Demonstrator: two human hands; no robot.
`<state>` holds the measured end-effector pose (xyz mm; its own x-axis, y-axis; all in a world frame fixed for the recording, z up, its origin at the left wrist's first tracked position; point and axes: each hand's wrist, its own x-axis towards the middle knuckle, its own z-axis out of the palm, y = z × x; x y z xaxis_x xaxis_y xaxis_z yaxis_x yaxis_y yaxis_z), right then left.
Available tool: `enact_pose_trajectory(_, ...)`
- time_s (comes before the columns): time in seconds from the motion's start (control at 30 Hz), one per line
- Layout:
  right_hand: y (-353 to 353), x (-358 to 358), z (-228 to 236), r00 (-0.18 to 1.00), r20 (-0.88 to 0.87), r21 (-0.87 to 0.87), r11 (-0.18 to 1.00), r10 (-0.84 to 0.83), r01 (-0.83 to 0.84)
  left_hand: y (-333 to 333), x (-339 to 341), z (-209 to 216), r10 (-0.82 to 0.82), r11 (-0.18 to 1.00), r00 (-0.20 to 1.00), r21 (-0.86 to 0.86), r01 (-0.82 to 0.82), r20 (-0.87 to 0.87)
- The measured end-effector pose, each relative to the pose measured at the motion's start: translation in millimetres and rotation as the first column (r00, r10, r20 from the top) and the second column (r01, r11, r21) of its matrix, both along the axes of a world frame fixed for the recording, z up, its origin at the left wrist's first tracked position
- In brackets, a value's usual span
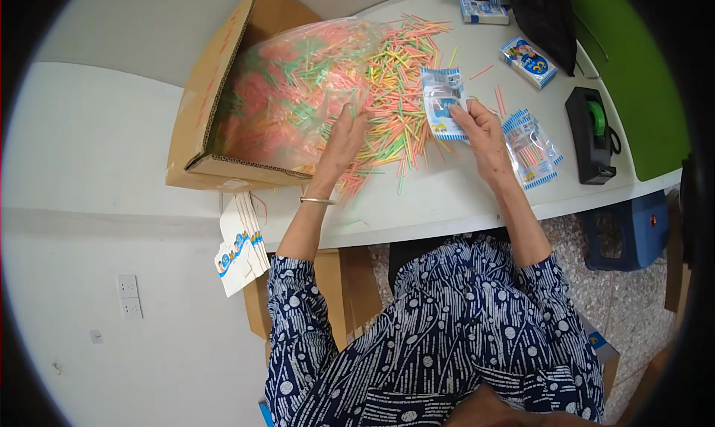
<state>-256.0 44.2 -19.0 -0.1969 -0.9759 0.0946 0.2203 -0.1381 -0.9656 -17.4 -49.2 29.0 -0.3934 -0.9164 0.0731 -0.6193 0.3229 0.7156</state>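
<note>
From my remote seat I find printing on several things, though I can make out no words reliably — the letters are small or blurred. Blue print marks the upper packet (441, 92) and the lower packet (532, 153). Bolder characters stand on the small box (529, 62), near a cartoon figure; the far box (484, 13) carries blue print. Faint reddish marks run along the cardboard carton (199, 92) — and blue-and-yellow printing edges the folded cards (240, 252).
</note>
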Motion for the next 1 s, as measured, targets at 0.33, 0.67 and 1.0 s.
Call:
enact_pose_trajectory(0.33, -34, 75, 2, 0.421, 0.907, -0.027, 1.0, 0.026, -0.004, 15, -76, -8, 0.295, 0.834, 0.416, 0.444, 0.327, -0.86)
enact_pose_trajectory(0.67, -44, 86, 5, 0.334, 0.939, 0.056, 0.995, -0.082, 0.088, 40, -108, -18, 0.392, 0.92, 0.266, 0.382, -0.091, -0.881)
enact_pose_trajectory(1.0, -40, 86, 11, 0.389, 0.919, 0.044, 0.997, -0.068, 0.069, 35, -98, -25, 0.372, 0.92, 0.303, 0.391, 0.003, -0.878)
